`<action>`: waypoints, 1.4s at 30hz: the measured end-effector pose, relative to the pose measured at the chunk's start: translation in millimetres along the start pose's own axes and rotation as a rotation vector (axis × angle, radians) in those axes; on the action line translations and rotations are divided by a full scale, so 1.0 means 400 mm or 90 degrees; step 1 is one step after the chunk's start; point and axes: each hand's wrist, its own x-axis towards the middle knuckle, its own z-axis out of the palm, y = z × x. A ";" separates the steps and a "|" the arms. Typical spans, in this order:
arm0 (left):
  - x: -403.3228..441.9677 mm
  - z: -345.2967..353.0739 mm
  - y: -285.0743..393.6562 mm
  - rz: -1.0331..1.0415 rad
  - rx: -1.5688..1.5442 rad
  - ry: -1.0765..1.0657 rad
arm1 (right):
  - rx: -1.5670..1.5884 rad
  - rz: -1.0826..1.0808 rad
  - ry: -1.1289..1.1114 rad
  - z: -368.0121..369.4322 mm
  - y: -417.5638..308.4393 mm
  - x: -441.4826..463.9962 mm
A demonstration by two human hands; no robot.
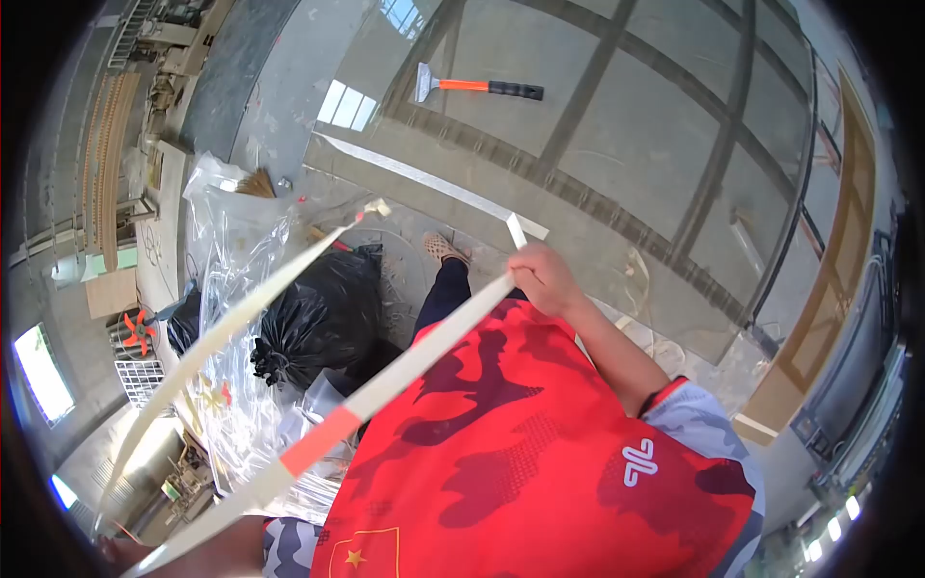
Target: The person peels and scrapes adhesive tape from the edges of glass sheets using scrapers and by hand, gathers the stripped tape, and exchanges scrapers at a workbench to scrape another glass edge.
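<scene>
Right hand: the right hand [545, 279] is showing just right of the middle, toward 3 o'clock, and its fingers are pinching the long pale strip [414, 361].
Left hand: the left hand [123, 551] is hiding at 8 o'clock, by the edge, next to the strip; it is looking too dark there, so I cannot tell how its fingers are sitting.
Strip: it is running from the right hand down to 8 o'clock, with a red patch [323, 438] on the way. A second pale length [231, 318] is curving from 8 o'clock up toward 11 o'clock.
Counter: the big shiny grey counter [655, 125] is filling 12 to 3 o'clock. A silver band [424, 178] is lying near its edge at 11 o'clock.
Scraper: the orange and black scraper [482, 88] is lying on the counter at 12 o'clock.
Floor: a black bag [323, 313] is sitting at 9 o'clock, touching clear plastic [217, 231]. A shoe [446, 249] is poking out near the middle, toward 11 o'clock.
Shirt: the red shirt [540, 453] is filling 5 to 6 o'clock.
</scene>
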 end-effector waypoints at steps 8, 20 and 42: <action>-0.036 -0.001 0.065 0.031 -0.030 -0.102 | 0.183 0.011 0.304 -0.310 -0.261 -0.276; -0.044 0.244 -0.095 0.314 -0.376 -0.638 | 0.124 -0.448 -0.020 0.127 -0.615 0.019; -0.792 0.318 -0.770 -0.610 -0.502 -0.872 | 0.343 0.215 0.555 0.256 -0.503 0.020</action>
